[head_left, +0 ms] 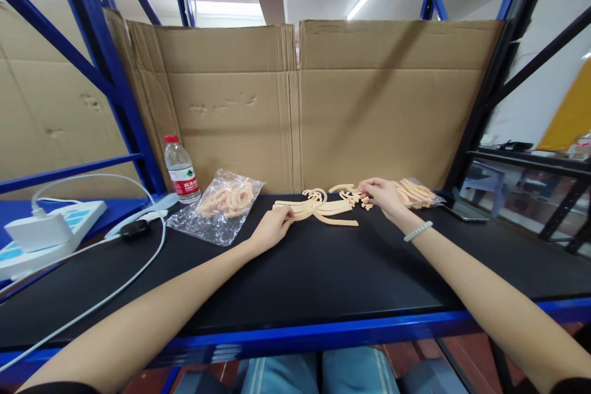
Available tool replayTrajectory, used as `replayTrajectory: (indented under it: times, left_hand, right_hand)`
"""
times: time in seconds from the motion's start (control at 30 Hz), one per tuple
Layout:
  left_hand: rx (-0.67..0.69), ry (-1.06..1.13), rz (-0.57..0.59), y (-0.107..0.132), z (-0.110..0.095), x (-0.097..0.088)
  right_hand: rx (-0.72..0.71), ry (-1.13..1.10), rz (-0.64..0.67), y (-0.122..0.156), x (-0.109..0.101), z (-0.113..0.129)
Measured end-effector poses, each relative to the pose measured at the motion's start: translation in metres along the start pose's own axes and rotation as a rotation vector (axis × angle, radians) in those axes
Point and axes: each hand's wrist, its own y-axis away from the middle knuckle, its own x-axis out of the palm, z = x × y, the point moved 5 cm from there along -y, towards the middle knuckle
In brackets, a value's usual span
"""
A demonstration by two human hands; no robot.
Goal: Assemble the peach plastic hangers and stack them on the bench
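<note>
Pale beige, flat strips (335, 208), some straight and some curved, lie in a loose pile on the black tabletop. My left hand (273, 226) is closed at the left end of the pile, its fingertips on a strip. Small curled beige pieces (353, 195) lie at the pile's right. Over these, my right hand (382, 196) is pinched; what sits between its fingertips is too small to make out. Just behind that hand, a clear plastic bag of beige strips (418, 192) lies partly hidden. Another clear bag (226, 203), with curved beige pieces inside, rests left of my left hand.
A water bottle (181, 171) with a red cap stands at the back left. White cables and a power strip (60, 240) take up the left side. Cardboard panels (397, 111) close off the back. A dark flat device (464, 208) lies at the right. A blue edge (323, 333) runs along the front.
</note>
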Motion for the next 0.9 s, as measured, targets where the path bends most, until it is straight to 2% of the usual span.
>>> replayTrajectory:
  times: [0.17, 0.33, 0.5, 0.77, 0.9]
  left_hand:
    - [-0.021, 0.065, -0.011, 0.001, 0.002, 0.0]
    - [-0.056, 0.131, -0.034, 0.004, 0.004, -0.003]
    - [-0.089, 0.182, -0.064, 0.007, 0.003, -0.009]
    - [-0.099, 0.251, -0.123, 0.019, 0.0, -0.015]
    - [-0.103, 0.283, -0.142, 0.021, 0.0, -0.016]
  right_hand:
    - [0.214, -0.263, 0.173, 0.006, 0.012, -0.008]
    - [0.319, -0.425, 0.254, 0.009, 0.02, -0.01]
    - [0.353, -0.495, 0.246, 0.017, 0.023, -0.007]
    - [0.423, -0.475, 0.128, 0.038, 0.016, -0.025]
    - [0.428, -0.465, 0.164, 0.043, 0.022, -0.022]
